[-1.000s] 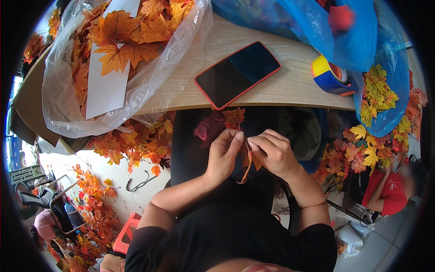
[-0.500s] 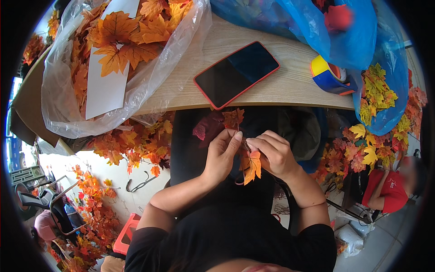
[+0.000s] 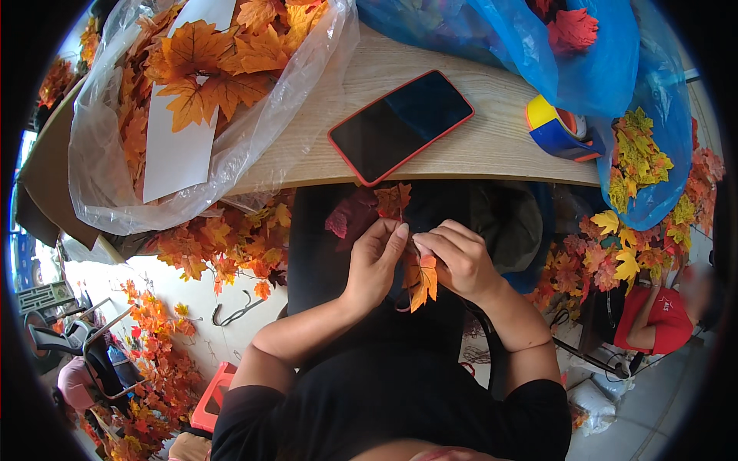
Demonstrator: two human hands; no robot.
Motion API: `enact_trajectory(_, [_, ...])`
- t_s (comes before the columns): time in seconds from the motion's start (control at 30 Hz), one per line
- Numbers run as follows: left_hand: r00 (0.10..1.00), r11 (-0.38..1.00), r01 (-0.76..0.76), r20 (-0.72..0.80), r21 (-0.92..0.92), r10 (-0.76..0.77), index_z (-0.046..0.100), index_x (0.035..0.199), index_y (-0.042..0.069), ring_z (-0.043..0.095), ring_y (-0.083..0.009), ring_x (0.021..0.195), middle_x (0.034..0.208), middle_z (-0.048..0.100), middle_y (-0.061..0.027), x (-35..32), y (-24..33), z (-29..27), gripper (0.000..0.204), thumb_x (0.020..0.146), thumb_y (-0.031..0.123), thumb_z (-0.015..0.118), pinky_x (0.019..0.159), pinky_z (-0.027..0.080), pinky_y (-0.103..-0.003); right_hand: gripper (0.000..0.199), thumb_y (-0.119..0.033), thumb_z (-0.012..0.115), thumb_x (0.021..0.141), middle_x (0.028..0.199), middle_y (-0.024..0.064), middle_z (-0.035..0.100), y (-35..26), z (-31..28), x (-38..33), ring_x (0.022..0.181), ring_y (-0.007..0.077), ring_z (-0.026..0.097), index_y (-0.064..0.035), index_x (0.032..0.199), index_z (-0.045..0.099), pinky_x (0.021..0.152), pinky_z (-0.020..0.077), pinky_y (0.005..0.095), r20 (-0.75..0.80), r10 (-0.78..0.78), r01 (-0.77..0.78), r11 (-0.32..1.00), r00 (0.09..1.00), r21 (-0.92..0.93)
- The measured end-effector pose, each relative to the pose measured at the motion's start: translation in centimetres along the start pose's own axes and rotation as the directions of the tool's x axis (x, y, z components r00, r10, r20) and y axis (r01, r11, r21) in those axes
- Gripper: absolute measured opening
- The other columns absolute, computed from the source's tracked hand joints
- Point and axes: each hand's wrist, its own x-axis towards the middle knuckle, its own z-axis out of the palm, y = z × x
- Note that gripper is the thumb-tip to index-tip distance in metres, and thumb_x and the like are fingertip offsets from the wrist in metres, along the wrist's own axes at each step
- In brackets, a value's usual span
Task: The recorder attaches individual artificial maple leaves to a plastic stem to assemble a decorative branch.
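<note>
Both my hands are together over my lap, just below the table's front edge. With thumb and fingers my left hand (image 3: 374, 257) pinches a thin stem of artificial maple leaves. A dark red leaf (image 3: 351, 217) and an orange-red leaf (image 3: 393, 200) stick out above that hand. My right hand (image 3: 463, 260) is closed, its thumb and fingertips pinching at the same stem close to the left fingertips. An orange-yellow maple leaf (image 3: 422, 280) hangs below, between the two hands. The exact spot where the right fingertips grip is partly hidden.
On the wooden table (image 3: 307, 157) lies a phone (image 3: 402, 127) with a red case. A clear bag (image 3: 100, 184) of orange leaves stands left, blue bags (image 3: 592, 77) right, beside a tape roll (image 3: 561, 131). Leaf garlands (image 3: 165, 346) hang at both sides. A person in red (image 3: 663, 323) sits right.
My right hand has shifted slightly left, nearer the left hand. The hanging orange-yellow leaf has moved a little left and turned. My left hand keeps its pinch.
</note>
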Motion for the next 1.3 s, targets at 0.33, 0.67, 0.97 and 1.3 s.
enact_trajectory(0.33, [1.000, 1.000, 0.013, -0.021, 0.028, -0.013, 0.054, 0.095, 0.000, 0.056, -0.0055, 0.073, 0.081, 0.060, -0.0021, -0.3, -0.7, -0.2, 0.018, 0.098, 0.017, 0.049, 0.069, 0.046, -0.021, 0.026, 0.005, 0.068, 0.066, 0.074, 0.0110, 0.060, 0.5, 0.2, 0.0, 0.064, 0.0253, 0.058, 0.0045, 0.091, 0.062, 0.059, 0.0485, 0.0323, 0.027, 0.035, -0.035, 0.999, 0.999, -0.013])
enact_trajectory(0.67, [0.996, 0.993, 0.093, 0.002, -0.074, -0.094, 0.053, 0.095, 0.000, 0.055, -0.0046, 0.071, 0.079, 0.060, -0.0018, -0.5, -0.1, 0.1, 0.018, 0.099, 0.018, 0.049, 0.063, 0.045, -0.019, 0.019, 0.006, 0.067, 0.070, 0.073, 0.0110, 0.061, 0.6, 0.7, -0.3, 0.063, 0.0248, 0.058, 0.0033, 0.089, 0.062, 0.057, 0.0480, 0.0325, -0.034, -0.001, 0.003, 0.999, 0.999, 0.047])
enact_trajectory(0.97, [0.985, 0.978, 0.158, 0.089, -0.136, -0.147, 0.054, 0.095, 0.002, 0.057, -0.0076, 0.071, 0.080, 0.060, -0.0013, 0.2, -0.1, -0.3, 0.024, 0.099, 0.025, 0.048, 0.065, 0.048, -0.023, 0.022, 0.003, 0.069, 0.068, 0.075, 0.0109, 0.063, 1.7, 0.0, 0.4, 0.062, 0.0245, 0.058, 0.0009, 0.089, 0.062, 0.057, 0.0468, 0.0312, -0.005, 0.090, -0.089, 0.989, 0.996, 0.119])
enact_trajectory(1.3, [0.954, 0.903, 0.297, 0.144, -0.311, -0.264, 0.056, 0.094, 0.004, 0.059, -0.0093, 0.079, 0.085, 0.061, -0.0021, 0.7, -0.5, -0.9, 0.018, 0.094, 0.022, 0.057, 0.072, 0.050, -0.026, 0.020, 0.002, 0.066, 0.072, 0.078, 0.0101, 0.064, 3.1, 0.8, -0.5, 0.068, 0.0281, 0.060, -0.0024, 0.091, 0.062, 0.064, 0.0480, 0.0354, -0.149, 0.166, -0.162, 0.986, 0.975, 0.039])
